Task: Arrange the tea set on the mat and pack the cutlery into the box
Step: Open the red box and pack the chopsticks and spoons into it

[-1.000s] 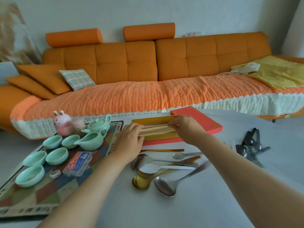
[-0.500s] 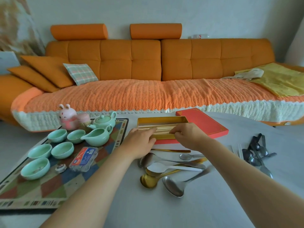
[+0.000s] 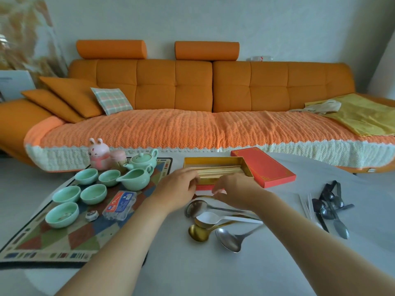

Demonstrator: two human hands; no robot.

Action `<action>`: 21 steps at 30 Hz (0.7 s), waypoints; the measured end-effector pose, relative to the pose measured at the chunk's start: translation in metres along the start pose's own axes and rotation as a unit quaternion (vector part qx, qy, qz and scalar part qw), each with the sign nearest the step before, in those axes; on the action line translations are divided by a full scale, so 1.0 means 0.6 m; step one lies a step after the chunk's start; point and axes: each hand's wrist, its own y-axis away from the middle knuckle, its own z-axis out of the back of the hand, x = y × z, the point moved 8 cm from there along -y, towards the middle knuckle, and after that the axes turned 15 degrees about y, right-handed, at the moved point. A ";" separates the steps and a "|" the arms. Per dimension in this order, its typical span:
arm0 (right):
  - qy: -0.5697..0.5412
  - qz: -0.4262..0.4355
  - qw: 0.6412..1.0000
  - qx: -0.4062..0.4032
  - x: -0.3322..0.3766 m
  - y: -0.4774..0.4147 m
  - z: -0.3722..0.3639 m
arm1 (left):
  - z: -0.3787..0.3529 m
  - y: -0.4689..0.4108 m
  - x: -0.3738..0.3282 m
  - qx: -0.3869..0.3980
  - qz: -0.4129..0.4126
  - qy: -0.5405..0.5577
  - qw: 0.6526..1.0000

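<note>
The gold-lined box point(image 3: 211, 160) sits mid-table with pale chopsticks point(image 3: 220, 170) lying inside it. Its red lid point(image 3: 267, 167) rests against the box's right side. My left hand point(image 3: 177, 189) hovers at the box's near left edge with fingers loosely curled and nothing in them. At the near edge, just above the spoon handles, my right hand point(image 3: 235, 189) shows nothing in its grip. A pile of spoons point(image 3: 213, 218), silver, gold and white, lies right below both hands. The green teapot point(image 3: 143, 160), pitcher point(image 3: 136, 178) and several cups point(image 3: 94, 194) stand on the patterned mat point(image 3: 64, 242).
Dark cutlery point(image 3: 329, 204) lies at the table's right, beside white sticks point(image 3: 305, 206). On the mat are a pink rabbit figure point(image 3: 98, 153), a plastic packet point(image 3: 120, 205) and a small round item point(image 3: 92, 215). An orange sofa point(image 3: 192, 92) runs behind the table.
Both hands laid the chopsticks in the box and drew back toward me, ending at the box's near edge above the spoons. The camera tilted up slightly.
</note>
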 end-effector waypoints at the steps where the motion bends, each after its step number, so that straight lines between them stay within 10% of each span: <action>1: 0.012 -0.003 1.000 0.013 0.004 0.000 -0.005 | -0.005 0.005 0.006 0.017 0.010 0.007 1.000; 21: -0.120 0.000 0.993 0.015 0.007 -0.014 0.002 | 0.007 -0.009 0.054 0.056 0.090 -0.012 0.994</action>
